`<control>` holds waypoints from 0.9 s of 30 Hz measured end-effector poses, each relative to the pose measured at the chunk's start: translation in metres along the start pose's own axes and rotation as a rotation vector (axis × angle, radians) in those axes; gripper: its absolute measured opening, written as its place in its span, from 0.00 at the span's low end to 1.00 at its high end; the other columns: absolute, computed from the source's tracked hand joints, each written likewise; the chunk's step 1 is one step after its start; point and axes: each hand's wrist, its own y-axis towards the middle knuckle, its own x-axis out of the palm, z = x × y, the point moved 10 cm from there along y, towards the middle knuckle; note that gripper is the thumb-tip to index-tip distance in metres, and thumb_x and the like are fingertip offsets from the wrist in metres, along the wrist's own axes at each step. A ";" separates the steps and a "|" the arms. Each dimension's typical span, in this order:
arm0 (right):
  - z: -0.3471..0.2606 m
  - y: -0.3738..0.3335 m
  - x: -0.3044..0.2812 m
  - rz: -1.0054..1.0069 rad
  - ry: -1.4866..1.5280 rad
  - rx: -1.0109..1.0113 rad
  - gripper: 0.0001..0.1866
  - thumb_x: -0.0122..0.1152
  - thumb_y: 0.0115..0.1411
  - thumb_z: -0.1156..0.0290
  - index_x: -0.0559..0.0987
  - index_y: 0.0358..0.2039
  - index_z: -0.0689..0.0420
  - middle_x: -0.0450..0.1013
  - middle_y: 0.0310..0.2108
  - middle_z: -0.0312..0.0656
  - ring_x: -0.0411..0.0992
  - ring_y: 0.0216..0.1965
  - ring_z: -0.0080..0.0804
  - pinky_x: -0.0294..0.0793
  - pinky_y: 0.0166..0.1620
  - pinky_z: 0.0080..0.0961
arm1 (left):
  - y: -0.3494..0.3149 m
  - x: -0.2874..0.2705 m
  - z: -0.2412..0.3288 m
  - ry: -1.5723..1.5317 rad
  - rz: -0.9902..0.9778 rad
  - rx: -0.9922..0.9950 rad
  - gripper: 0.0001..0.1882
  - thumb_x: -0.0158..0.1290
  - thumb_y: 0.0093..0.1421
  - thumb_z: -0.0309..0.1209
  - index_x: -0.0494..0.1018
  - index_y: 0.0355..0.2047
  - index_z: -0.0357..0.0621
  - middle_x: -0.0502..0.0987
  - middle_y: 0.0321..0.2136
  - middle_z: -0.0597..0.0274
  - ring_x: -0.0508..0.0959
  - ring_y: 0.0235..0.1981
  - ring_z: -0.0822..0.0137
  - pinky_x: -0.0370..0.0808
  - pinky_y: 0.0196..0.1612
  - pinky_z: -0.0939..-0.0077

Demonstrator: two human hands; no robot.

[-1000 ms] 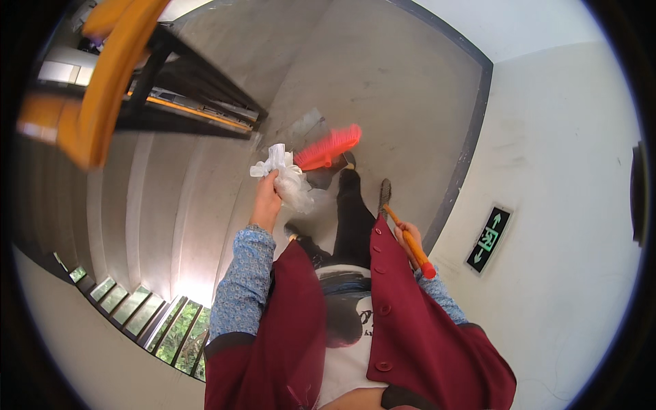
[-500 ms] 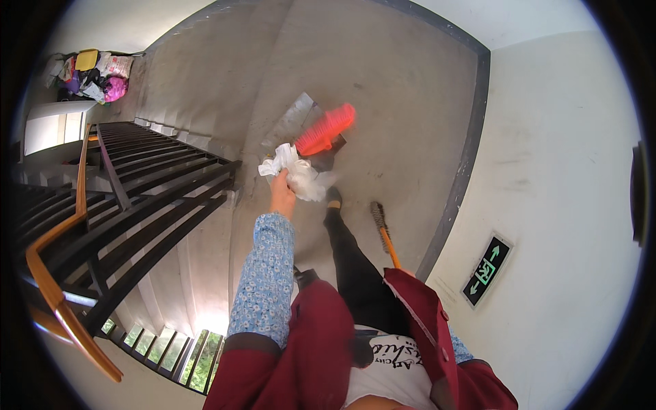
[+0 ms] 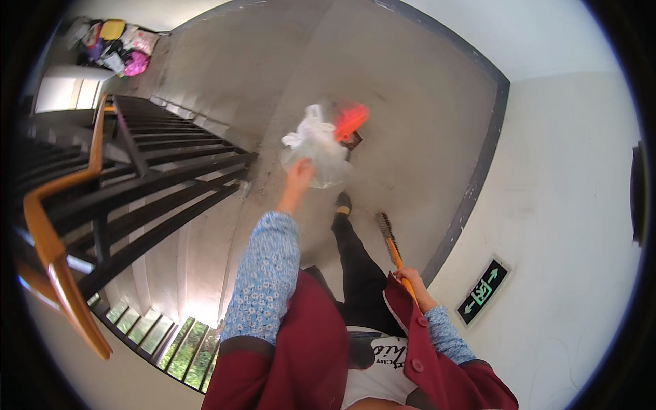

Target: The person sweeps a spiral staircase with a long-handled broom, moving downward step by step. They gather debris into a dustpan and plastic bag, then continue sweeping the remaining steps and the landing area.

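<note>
Plastic bag, clear and knotted at the top, hangs from the left hand, clamped on its lower edge above the concrete landing; the thin film could slip or tear and spill. Right hand is closed on the orange-handled brush, whose bristles could snag the trouser leg beside it.

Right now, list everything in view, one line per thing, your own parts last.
Plastic bag: one, clear and white, held out over the landing.
Dustpan: one, red-orange, on the floor behind the bag.
Broom: one, orange handle, dark bristles on the floor.
Stair railing: one, black bars with orange handrail, left.
Pile of bags: several, mixed colours, far corner.
Exit sign: one, green, low on the right wall.
Left hand: gripping the bag.
Right hand: gripping the broom handle.
</note>
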 end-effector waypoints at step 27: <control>-0.367 -0.131 0.541 -0.667 -0.489 -1.051 0.08 0.67 0.52 0.65 0.76 0.30 0.51 0.74 0.32 0.42 0.74 0.38 0.48 0.77 0.37 0.43 | -0.802 -0.260 -0.047 -0.088 0.617 0.956 0.09 0.65 0.50 0.21 0.74 0.28 0.43 0.78 0.29 0.62 0.81 0.38 0.56 0.75 0.53 0.60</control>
